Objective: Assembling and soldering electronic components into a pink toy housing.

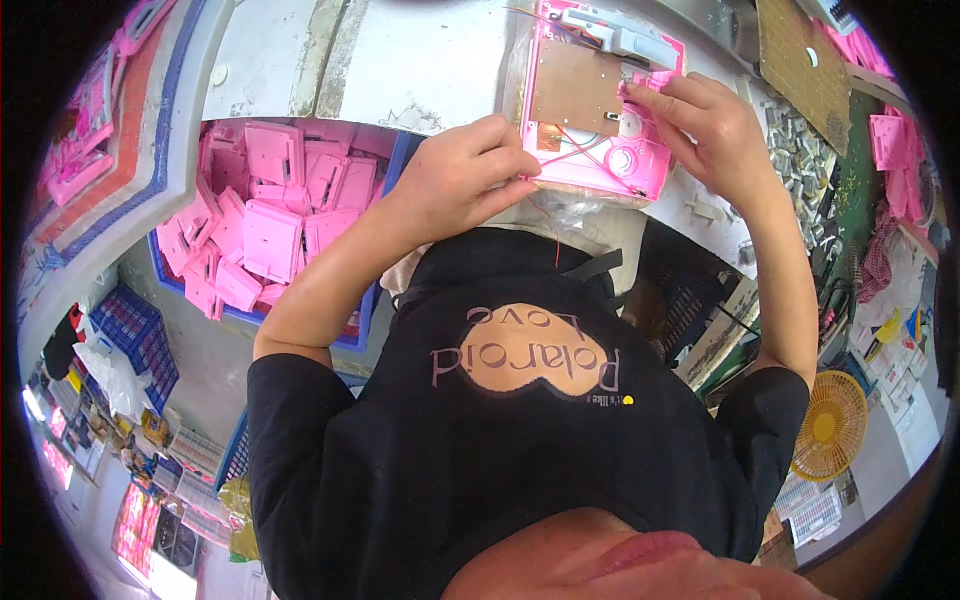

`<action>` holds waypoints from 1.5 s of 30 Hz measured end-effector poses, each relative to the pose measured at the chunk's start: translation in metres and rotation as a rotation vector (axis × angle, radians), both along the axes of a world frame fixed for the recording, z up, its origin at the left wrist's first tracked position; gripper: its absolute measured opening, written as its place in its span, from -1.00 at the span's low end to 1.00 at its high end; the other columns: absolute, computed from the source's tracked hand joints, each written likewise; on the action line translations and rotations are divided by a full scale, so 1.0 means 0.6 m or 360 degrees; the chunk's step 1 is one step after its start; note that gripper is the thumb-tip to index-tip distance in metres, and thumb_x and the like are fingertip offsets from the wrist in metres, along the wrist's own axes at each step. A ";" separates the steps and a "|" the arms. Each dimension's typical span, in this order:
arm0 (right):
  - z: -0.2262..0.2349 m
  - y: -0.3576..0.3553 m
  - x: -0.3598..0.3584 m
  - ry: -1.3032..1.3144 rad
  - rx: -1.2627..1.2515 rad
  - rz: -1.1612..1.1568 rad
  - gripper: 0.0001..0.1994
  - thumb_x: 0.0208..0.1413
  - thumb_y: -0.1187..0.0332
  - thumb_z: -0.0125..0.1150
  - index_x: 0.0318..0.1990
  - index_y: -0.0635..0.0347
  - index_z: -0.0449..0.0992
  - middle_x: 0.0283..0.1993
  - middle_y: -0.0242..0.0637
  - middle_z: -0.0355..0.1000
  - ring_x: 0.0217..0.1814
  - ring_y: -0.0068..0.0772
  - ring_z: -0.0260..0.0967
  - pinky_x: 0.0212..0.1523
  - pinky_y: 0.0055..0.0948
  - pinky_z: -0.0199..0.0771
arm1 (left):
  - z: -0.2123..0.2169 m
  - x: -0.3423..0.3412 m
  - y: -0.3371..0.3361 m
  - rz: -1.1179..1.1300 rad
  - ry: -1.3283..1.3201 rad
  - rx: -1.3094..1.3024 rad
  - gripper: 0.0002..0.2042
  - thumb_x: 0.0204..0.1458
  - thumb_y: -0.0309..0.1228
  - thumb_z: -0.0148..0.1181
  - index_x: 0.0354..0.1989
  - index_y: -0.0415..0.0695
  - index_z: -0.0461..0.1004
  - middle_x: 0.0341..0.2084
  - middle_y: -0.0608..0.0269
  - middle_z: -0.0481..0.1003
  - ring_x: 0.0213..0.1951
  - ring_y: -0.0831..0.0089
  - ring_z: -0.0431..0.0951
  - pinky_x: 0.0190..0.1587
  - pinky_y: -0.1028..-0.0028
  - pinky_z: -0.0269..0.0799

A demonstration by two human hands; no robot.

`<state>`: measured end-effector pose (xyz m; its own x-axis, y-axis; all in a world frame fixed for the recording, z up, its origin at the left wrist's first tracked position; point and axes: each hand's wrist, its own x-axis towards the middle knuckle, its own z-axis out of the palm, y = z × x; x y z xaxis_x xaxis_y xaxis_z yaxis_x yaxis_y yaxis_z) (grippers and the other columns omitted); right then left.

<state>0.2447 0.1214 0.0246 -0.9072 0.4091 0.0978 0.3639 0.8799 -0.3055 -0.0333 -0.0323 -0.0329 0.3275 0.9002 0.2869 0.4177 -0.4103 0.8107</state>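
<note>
1. Closest to me is my black shirt with an orange heart shape printed on it; it fills the lower middle of the view.
2. Left of me stands a blue crate heaped with pink plastic shells, under the pale workbench; a yellow fan sits low on my right.
3. My left arm is bent at the elbow and reaches up; my left hand is curled, its fingertips pressed on the near left edge of the pink toy casing.
4. My right arm rises straight along the right side; my right hand is bent over the casing's right edge, fingers pinching down beside a small white round part.
5. That casing lies open on the bench edge between both hands; a brown circuit board and thin red wires show inside it.
</note>
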 end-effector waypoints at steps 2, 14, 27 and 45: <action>0.003 0.000 -0.004 -0.0084 0.0010 -0.0041 -0.71 0.06 0.40 0.30 -0.02 0.03 0.67 -0.27 -0.29 0.52 -0.24 -0.14 0.51 -0.26 -0.18 0.51 | 0.001 0.001 0.000 0.0008 -0.0001 -0.0007 -0.85 0.00 -0.43 0.42 -0.27 -0.10 0.58 -0.36 0.21 0.47 -0.35 0.22 0.57 -0.30 0.31 0.48; 0.001 -0.009 -0.013 -0.0065 0.0053 -0.0153 -0.67 0.05 0.43 0.31 0.02 0.04 0.65 -0.26 -0.27 0.53 -0.18 -0.14 0.51 -0.22 -0.20 0.53 | 0.004 0.002 0.000 0.0003 0.0010 -0.0009 -0.84 0.00 -0.42 0.42 -0.26 -0.08 0.58 -0.38 0.22 0.46 -0.36 0.22 0.55 -0.33 0.31 0.47; 0.027 -0.039 0.069 0.0514 -0.0418 -0.0788 -0.72 0.21 0.48 0.22 0.05 0.16 0.65 -0.20 -0.18 0.60 -0.22 -0.37 0.55 -0.12 -0.43 0.52 | 0.025 -0.023 0.058 -0.0506 0.0443 0.0418 -0.75 -0.09 -0.43 0.45 -0.22 -0.08 0.56 -0.38 0.21 0.49 -0.36 0.19 0.56 -0.34 0.27 0.48; -0.006 -0.129 0.042 0.0740 -0.0387 -0.0666 -0.90 0.01 0.52 0.35 -0.28 0.22 0.65 -0.41 -0.24 0.49 -0.35 -0.19 0.41 -0.33 -0.30 0.44 | 0.118 0.046 0.071 -0.0406 0.0671 -0.0058 -0.70 -0.08 -0.43 0.43 -0.15 -0.13 0.55 -0.31 0.12 0.45 -0.28 0.09 0.55 -0.23 0.23 0.49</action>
